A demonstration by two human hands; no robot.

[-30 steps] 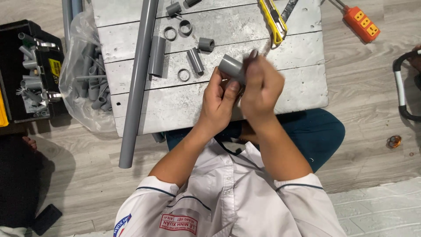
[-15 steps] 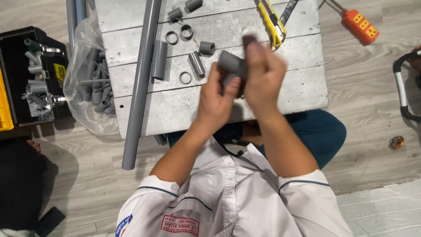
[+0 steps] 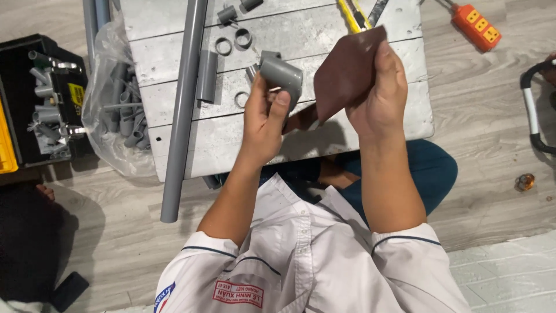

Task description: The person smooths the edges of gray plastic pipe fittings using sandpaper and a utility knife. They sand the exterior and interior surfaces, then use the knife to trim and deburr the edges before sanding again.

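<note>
Evidently the two hands had just drawn apart: half a second before, they were pressed together around the grey pipe fitting, and now the right hand had lifted away, its fingers pinched closed on a dark brown sheet of sandpaper held up flat over the desk. The left hand kept its fingers wrapped around the short grey pipe fitting, held above the desk's near half with its open end tilted up toward the camera. With paper and fitting well apart, the rubbing appeared to have paused, the piece perhaps being looked over. On the desk behind lay a long grey pipe overhanging the near edge, a shorter pipe offcut just beside it, and several cut rings; a yellow utility knife showed past the sandpaper's top. A clear bag of pipe pieces and a black toolbox stood on the floor to the left, an orange power strip to the right. Nothing lay between the hands.
</note>
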